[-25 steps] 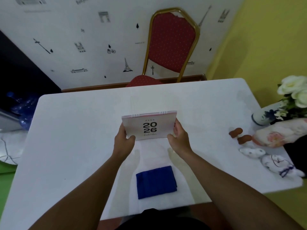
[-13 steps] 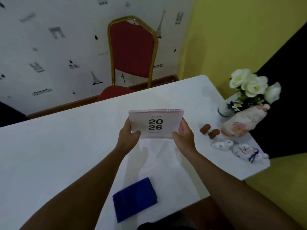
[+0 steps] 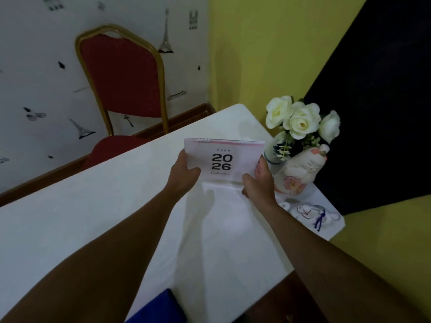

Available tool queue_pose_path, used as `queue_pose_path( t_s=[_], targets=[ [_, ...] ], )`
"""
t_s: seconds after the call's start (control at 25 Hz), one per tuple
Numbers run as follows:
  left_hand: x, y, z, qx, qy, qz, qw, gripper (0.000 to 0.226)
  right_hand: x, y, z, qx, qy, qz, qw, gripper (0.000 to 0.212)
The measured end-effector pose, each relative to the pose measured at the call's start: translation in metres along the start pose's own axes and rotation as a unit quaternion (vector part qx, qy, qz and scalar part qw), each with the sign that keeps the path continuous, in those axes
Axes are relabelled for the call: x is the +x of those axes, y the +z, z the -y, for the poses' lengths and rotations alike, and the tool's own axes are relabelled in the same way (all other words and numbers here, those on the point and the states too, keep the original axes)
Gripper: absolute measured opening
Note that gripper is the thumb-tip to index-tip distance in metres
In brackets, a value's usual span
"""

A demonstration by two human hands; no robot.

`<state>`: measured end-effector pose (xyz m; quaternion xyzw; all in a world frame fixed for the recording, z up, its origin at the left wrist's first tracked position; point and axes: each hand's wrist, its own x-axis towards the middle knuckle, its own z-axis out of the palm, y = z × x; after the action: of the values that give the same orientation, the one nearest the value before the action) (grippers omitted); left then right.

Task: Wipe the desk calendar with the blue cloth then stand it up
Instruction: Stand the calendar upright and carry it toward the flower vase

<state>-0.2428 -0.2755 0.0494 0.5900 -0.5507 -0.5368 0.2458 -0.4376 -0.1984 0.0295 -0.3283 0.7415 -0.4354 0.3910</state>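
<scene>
Here the calendar [image 3: 224, 160] is held above the table [image 3: 93, 206], near its far right corner, cover facing the camera. The left hand [image 3: 184, 176] clamps its left edge; the right hand [image 3: 258, 180] clamps its lower right corner. The cloth [image 3: 158, 308] lies at the near edge, well apart from both hands. Judged step: standing the calendar. Lower it level, spread the base flaps before release, and seat both bottom edges flat on the table. Keep clear of the vase [image 3: 272, 150] just beside the right hand. Release one hand at a time.
</scene>
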Motion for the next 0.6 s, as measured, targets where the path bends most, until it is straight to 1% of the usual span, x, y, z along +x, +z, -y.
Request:
queue_pose_path(
  t_s=[0.2,0.36,0.44,0.6],
  targets=[
    [0.022,0.016,0.003,0.012,-0.005,0.018,1.000,0.069,0.013,-0.001,-0.012,-0.003,0.006,-0.016,1.000,0.081],
    [0.025,0.020,0.005,0.010,0.020,0.031,0.999,0.068,0.019,-0.001,-0.019,-0.024,0.016,-0.015,0.999,0.086],
    [0.023,0.020,0.007,0.020,0.029,0.022,0.999,0.069,0.019,-0.002,-0.020,-0.034,0.015,-0.015,0.999,0.090],
    [0.012,0.018,0.015,0.058,0.028,-0.026,0.998,0.075,0.011,0.000,-0.018,-0.027,0.002,-0.037,0.999,0.091]
  ],
)
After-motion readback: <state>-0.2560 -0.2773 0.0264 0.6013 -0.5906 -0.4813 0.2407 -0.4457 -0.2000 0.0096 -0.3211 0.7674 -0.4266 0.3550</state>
